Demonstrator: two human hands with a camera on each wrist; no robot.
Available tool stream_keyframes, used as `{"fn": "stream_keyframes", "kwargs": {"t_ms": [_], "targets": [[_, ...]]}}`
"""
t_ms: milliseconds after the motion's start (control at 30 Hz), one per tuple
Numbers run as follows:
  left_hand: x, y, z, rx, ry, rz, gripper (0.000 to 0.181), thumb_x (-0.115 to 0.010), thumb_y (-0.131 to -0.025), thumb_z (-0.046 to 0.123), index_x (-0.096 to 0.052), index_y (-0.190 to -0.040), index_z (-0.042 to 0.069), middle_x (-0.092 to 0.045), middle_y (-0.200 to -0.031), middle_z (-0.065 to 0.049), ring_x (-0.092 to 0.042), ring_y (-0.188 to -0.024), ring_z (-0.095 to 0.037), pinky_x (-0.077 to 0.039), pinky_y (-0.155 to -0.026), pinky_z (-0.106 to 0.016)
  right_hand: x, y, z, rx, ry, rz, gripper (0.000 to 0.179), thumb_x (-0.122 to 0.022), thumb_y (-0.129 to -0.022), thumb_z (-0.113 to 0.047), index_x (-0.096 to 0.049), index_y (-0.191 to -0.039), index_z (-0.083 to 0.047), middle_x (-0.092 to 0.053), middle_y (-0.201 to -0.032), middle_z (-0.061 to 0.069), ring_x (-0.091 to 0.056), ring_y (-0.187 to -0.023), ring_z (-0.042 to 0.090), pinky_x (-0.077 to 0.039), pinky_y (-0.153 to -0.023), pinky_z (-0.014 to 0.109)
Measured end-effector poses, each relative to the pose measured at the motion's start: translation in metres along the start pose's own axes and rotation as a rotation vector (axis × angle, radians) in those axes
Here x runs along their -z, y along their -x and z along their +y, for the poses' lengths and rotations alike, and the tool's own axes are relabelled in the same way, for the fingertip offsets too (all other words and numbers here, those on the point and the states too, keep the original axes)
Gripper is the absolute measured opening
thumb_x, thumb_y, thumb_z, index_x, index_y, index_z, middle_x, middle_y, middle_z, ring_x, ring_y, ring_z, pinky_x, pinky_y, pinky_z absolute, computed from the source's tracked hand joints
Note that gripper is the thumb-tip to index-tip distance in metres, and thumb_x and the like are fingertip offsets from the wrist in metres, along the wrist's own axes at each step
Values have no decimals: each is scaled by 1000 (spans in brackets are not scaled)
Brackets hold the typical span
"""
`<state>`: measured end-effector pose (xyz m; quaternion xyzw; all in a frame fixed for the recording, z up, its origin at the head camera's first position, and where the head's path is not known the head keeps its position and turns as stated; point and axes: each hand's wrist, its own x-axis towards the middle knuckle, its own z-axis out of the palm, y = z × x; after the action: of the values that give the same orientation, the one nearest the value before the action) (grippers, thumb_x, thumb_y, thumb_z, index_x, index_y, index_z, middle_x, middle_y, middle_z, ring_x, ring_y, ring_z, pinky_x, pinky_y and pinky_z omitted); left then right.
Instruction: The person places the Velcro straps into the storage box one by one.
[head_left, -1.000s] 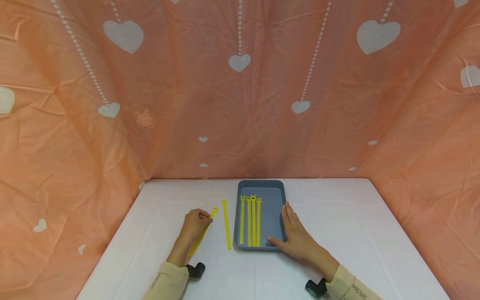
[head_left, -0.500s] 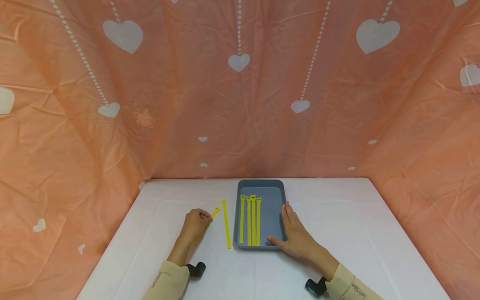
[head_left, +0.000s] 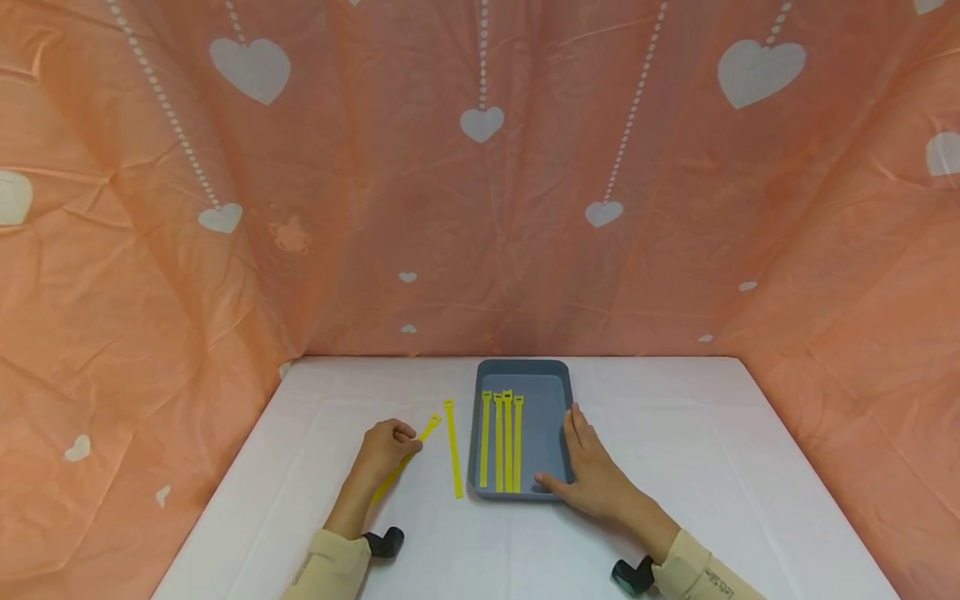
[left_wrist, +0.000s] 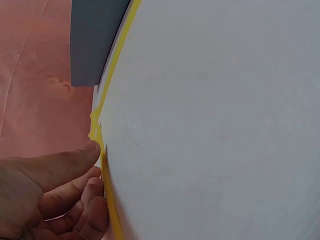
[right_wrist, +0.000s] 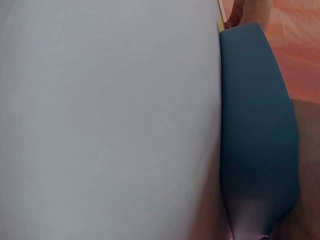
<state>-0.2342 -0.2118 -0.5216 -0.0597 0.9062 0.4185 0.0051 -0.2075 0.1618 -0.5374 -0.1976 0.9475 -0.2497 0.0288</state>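
At the left of the table my left hand (head_left: 386,450) pinches a yellow cable tie (head_left: 390,482) with a slotted head, thumb and fingertips near that head. In the left wrist view the tie (left_wrist: 111,200) slants past the thumb tip close to the tabletop. Another yellow cable tie (head_left: 453,450) lies between this hand and a grey-blue tray (head_left: 547,433). Several yellow ties (head_left: 507,442) lie side by side in the tray's left half, heads at the far end. My right hand (head_left: 596,479) rests with straight fingers along the tray's right side, thumb over the near right rim.
A white cloth covers the table (head_left: 675,467). Orange curtains (head_left: 525,250) with white hearts stand behind it and at both sides. Each wrist wears a black camera, such as the right wrist camera (head_left: 632,575).
My left hand has shifted slightly left and its tie has turned and bent a little, its tail showing again beside the wrist. The right hand and tray stay put.
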Motion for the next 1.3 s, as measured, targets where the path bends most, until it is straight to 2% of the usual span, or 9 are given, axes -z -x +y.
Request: {"fn": "stream_keyframes", "kwargs": {"t_ms": [233, 800, 1100, 1300], "targets": [[0, 1, -2, -21, -31, -9, 21, -86, -88, 8, -72, -100, -3, -69, -88, -8, -64, -81, -20, -55, -74, -34, 1, 0, -1, 3, 0, -2, 121, -67, -98, -67, -5, -167, 10, 6, -177, 27, -2, -165, 43, -16, -131, 59], [-4, -1, -6, -62, -28, 26, 7, -82, -89, 3, -76, -90, -2, -71, -80, -6, -64, -75, -18, -53, -68, -32, 1, 0, -1, -11, -5, -19, 122, -67, -98, -68, -3, -167, 9, 8, -177, 26, 0, -165, 42, -13, -132, 57], [-3, -1, -8, -33, -10, 15, 8, -82, -90, 6, -77, -91, 0, -70, -81, -5, -62, -76, -18, -50, -67, -31, 2, 0, -2, -17, -6, -20, 122, -66, -98, -68, -3, -168, 9, 8, -177, 26, 0, -165, 42, -13, -132, 57], [1, -2, -12, -15, 42, -6, 7, -82, -90, 7, -78, -92, 2, -71, -83, -3, -62, -78, -17, -52, -71, -30, 1, 0, -2, -17, -5, -15, 121, -67, -98, -68, -3, -168, 9, 8, -177, 26, -1, -165, 43, -14, -132, 57]]}}
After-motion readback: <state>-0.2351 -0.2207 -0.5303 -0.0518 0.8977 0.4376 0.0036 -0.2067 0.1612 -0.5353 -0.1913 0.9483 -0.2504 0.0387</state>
